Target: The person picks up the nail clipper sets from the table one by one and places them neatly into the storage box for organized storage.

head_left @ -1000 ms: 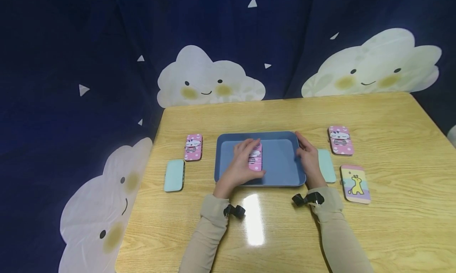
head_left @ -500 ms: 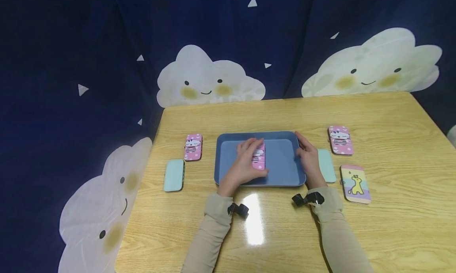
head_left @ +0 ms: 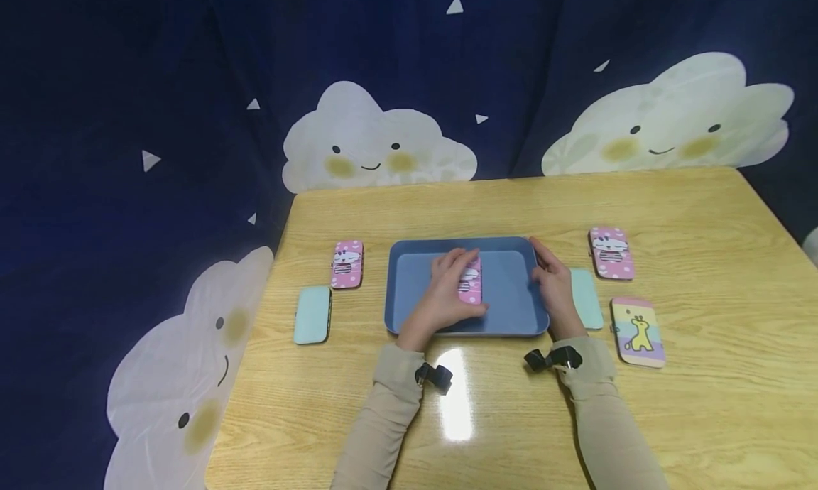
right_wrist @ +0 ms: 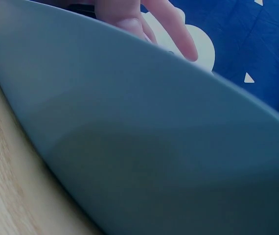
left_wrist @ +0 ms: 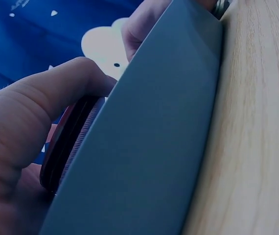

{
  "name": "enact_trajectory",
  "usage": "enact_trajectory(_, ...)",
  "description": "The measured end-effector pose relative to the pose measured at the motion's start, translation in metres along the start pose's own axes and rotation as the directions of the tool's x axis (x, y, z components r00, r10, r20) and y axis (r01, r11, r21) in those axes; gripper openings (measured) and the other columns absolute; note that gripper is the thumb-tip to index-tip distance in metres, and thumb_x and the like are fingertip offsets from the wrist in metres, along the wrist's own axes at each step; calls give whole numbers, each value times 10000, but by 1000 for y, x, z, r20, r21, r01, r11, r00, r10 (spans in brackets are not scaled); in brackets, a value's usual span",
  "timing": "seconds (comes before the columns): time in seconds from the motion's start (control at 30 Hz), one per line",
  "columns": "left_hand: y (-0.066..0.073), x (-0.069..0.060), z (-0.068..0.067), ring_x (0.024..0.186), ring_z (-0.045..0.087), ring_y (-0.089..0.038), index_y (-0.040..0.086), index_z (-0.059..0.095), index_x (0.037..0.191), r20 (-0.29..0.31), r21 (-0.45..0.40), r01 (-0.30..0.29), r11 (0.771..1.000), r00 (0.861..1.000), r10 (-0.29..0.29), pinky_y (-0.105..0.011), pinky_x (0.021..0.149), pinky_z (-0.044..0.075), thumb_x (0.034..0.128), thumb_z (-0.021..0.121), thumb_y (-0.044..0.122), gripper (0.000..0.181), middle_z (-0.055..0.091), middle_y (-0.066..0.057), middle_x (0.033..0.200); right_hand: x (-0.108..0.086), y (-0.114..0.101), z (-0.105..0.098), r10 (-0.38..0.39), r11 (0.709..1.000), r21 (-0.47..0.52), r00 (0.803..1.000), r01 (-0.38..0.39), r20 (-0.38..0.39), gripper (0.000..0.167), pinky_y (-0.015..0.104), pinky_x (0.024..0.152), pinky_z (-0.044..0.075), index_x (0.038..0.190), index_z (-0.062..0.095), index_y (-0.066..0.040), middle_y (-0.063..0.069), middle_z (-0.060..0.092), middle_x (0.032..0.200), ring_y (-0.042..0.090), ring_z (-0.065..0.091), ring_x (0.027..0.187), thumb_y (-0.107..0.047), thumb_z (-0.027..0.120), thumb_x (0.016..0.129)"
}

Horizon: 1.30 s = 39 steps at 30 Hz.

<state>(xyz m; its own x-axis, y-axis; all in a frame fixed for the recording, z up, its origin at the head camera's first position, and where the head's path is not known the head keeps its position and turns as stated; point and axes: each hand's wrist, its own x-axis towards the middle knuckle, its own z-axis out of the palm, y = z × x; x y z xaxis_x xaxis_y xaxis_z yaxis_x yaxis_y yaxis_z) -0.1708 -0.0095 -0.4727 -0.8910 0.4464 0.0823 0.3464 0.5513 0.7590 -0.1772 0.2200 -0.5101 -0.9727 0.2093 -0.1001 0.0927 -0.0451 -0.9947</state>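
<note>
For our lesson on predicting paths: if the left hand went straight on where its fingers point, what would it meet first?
The left hand, holding a pink, rectangular, animal-decorated case, would probably meet the far wall of the blue, rectangular, plastic-looking tray, though the hand's height is unclear.

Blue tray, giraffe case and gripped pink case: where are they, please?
Blue tray [head_left: 507, 285]: head view, bare floor in its right half.
Giraffe case [head_left: 638, 332]: head view, middle of its patterned face.
Gripped pink case [head_left: 472, 285]: head view, uncovered part beside the left hand [head_left: 446, 295].
</note>
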Motion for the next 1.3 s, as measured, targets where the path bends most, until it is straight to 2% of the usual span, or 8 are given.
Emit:
enact_trajectory(0.43, -1, 5, 6, 1363, 242, -315, 196, 398, 1518, 13, 27, -6, 1000, 1000, 5, -463, 1068, 392, 659, 877, 249, 985, 323, -127, 1537, -1, -2, 0, -5, 1000, -25, 1000, 5, -1, 739, 122, 840, 371, 1493, 418, -43, 105, 345, 1563, 204, 287, 1449, 188, 405, 791)
enact_trajectory(0.7, -1, 9, 11, 1366, 245, -322, 185, 409, 1513, 18, 28, -6, 1000, 1000, 5, -457, 1096, 365, 646, 875, 250, 987, 326, -133, 1538, -1, -2, 1, -4, 1000, 2, 1000, 4, -9, 722, 143, 804, 374, 1477, 443, -32, 118, 371, 1546, 204, 313, 1438, 206, 404, 796)
enact_trajectory(1.03, -3, 11, 17, 1357, 259, -324, 164, 406, 1516, 34, 31, -9, 999, 999, 8, -448, 1097, 361, 652, 880, 255, 989, 332, -131, 1533, 0, -1, 2, 7, 1000, 14, 1000, -6, -12, 722, 127, 831, 377, 1474, 449, -37, 107, 376, 1542, 193, 325, 1433, 209, 405, 796)
enact_trajectory(1.3, -1, 13, 19, 1358, 268, -317, 172, 368, 1538, 58, 31, 11, 999, 998, -13, -449, 1108, 349, 650, 897, 261, 1038, 352, -118, 1520, 0, -1, 1, 36, 999, -13, 999, -36, -12, 731, 124, 842, 372, 1491, 434, -69, 90, 359, 1553, 193, 313, 1439, 180, 419, 804)
